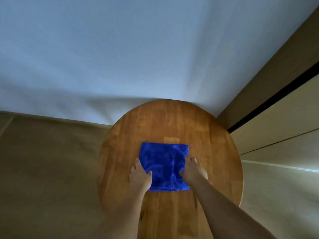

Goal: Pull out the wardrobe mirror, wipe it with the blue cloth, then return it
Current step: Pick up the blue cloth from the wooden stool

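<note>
A folded blue cloth lies flat on a round wooden table. My left hand rests at the cloth's left edge, its thumb on the fabric and fingers along the side. My right hand lies at the cloth's right edge, its thumb on the fabric too. The fingers of both hands look fairly straight, pressing down on the cloth. No mirror shows in this view.
A white wall stands behind the table. Beige wardrobe panels with a dark gap run along the right side. Brownish floor spreads to the left of the table.
</note>
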Demonstrator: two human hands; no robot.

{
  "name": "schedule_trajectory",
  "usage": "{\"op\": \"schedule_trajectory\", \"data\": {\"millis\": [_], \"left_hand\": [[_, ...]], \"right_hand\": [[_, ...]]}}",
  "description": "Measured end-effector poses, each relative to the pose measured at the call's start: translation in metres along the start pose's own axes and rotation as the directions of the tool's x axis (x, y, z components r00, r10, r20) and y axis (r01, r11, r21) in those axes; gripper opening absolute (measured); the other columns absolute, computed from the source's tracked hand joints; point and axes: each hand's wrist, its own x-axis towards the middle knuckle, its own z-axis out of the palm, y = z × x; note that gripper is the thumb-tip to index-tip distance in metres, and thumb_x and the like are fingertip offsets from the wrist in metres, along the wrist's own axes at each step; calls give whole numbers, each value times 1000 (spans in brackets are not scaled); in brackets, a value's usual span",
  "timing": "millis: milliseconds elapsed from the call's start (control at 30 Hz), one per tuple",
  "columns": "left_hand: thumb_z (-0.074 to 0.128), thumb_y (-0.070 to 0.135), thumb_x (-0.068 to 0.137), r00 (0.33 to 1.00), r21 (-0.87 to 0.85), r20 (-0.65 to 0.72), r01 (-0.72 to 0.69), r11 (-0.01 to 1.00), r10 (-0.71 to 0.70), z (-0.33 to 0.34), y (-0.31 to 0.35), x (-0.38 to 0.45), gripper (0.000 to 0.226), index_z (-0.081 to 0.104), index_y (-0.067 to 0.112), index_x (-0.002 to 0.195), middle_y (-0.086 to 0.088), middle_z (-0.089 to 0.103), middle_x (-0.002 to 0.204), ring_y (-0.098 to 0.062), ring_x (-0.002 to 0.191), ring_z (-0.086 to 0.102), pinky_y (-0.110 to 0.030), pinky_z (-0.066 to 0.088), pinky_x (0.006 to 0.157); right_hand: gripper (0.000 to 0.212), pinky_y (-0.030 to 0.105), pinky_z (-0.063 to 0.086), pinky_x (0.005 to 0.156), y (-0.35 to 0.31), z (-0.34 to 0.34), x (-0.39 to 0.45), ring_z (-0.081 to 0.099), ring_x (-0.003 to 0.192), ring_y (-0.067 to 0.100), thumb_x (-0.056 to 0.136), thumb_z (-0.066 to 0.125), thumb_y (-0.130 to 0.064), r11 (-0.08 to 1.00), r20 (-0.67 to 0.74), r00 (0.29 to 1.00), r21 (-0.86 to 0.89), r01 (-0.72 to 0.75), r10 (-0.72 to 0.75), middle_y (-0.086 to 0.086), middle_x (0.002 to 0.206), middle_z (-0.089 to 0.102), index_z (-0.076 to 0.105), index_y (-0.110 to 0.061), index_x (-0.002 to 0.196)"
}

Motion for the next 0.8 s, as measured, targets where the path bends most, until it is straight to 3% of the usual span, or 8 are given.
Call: {"op": "schedule_trajectory", "data": {"millis": [133,233,367,433,533,600,700,800], "left_hand": [[63,33,87,990,-140,-79,101,985,-113,10,-3,14,82,14,10,148,-16,32,145,-33,128,40,-44,43,99],[69,32,82,977,-270,-95,160,950,-191,15,-6,24,77,26,6,140,-14,43,136,-33,120,46,-41,47,92],[67,20,82,987,-434,35,156,887,-156,15,-4,30,34,52,7,110,0,60,89,-16,73,59,-26,47,55],[62,16,82,990,-465,94,134,875,-102,14,0,25,13,57,11,92,-4,63,83,-19,70,60,-34,51,61],[56,16,84,996,-512,78,75,856,-41,9,6,10,3,55,16,82,-5,62,81,-20,70,59,-34,48,61],[53,13,86,997,-565,73,63,823,-25,3,7,-4,7,55,19,84,-3,63,83,-18,72,59,-28,45,58],[47,9,88,992,-672,110,115,732,-55,-16,4,-24,19,55,22,100,1,62,91,-16,80,58,-27,41,58],[43,6,90,990,-732,116,143,666,-85,-41,4,-45,28,53,19,112,0,60,98,-19,87,56,-33,44,72]], "right_hand": [[74,36,51,85,-5,15,11,48,121,26,93,56,-31,982,-20,994,159,-99,103,6,143,33,9,-15,150],[79,41,49,92,-9,25,20,45,125,31,92,59,-31,906,-21,967,357,-229,253,10,146,32,8,-12,150],[56,43,51,89,-15,24,27,59,106,30,88,64,-27,795,63,916,477,-376,396,12,116,60,37,-4,131],[38,41,51,88,-22,19,25,61,98,26,85,63,-23,832,53,934,438,-341,355,6,103,63,51,-7,118],[39,38,40,94,-39,9,15,49,114,26,84,59,-30,949,-36,974,236,-208,222,4,119,55,52,-15,119],[41,39,41,92,-49,1,5,46,114,28,84,59,-31,967,-22,993,232,-108,116,8,124,50,51,-14,120],[28,33,45,66,-63,-9,-16,53,84,21,86,58,-23,937,-4,1000,349,24,-25,8,107,58,49,-10,108],[41,28,37,55,-85,-18,-43,51,77,19,89,56,-26,936,-16,991,327,133,-136,4,102,58,38,-11,123]]}}
